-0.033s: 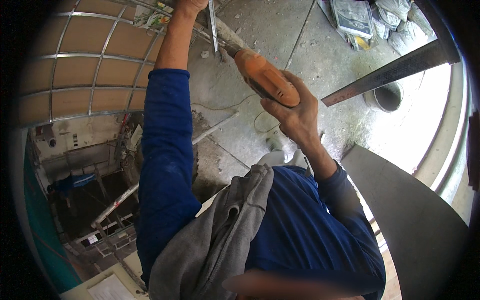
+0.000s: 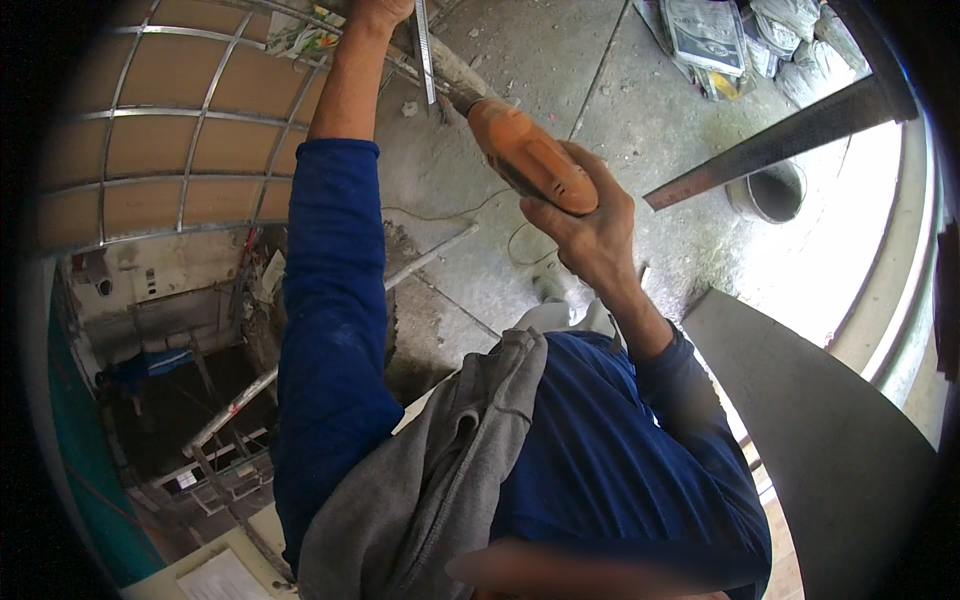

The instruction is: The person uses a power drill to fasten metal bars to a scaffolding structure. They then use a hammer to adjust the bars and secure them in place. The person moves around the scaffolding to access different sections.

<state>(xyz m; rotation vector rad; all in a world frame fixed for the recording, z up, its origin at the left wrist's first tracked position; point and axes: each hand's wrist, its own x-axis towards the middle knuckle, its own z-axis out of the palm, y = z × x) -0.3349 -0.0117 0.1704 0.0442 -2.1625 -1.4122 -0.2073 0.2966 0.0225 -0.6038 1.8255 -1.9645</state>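
Note:
My right hand (image 2: pixel 603 228) is wrapped around the rear of an orange power drill (image 2: pixel 525 150) with a dusty body. The drill tilts up and to the left, its dark front end (image 2: pixel 463 98) reaching toward metal strips and a pole near the top. My left arm stretches straight up the view, so my left hand (image 2: pixel 380 8) is cut by the upper edge and its fingers are mostly out of sight. Close beside that hand hangs a thin perforated metal strip (image 2: pixel 425 55). Whatever the left hand may hold cannot be made out.
A metal-framed brown panel ceiling (image 2: pixel 150 140) spans the upper left. Dusty concrete floor (image 2: pixel 560 70) lies below, with a cord (image 2: pixel 440 215) across it. A bucket (image 2: pixel 775 195), a dark metal beam (image 2: pixel 760 145) and stuffed bags (image 2: pixel 815 70) are at right. A grey board (image 2: pixel 820 420) stands close by.

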